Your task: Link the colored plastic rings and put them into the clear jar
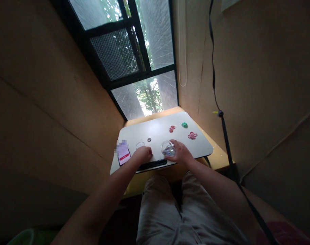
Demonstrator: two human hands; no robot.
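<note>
My right hand [179,153] is wrapped round the side of a clear round container [167,144], which holds small bluish and silvery pieces too small to name. Curled closed on the white board, my left hand [144,154] rests a little left of the container. Whatever its fingers hold, if anything, is hidden. Just behind that hand lies a clear round lid or dish [140,145], partly covered by it. A small dark ring-shaped piece [149,140] sits on the board between the two clear items.
Towards the board's right side lie a small red cluster [172,129], a green one [184,125] and a pink loopy one [192,135]. A phone [124,156] is at the left edge of the white board [157,126]. A dark cord [222,136] hangs at right.
</note>
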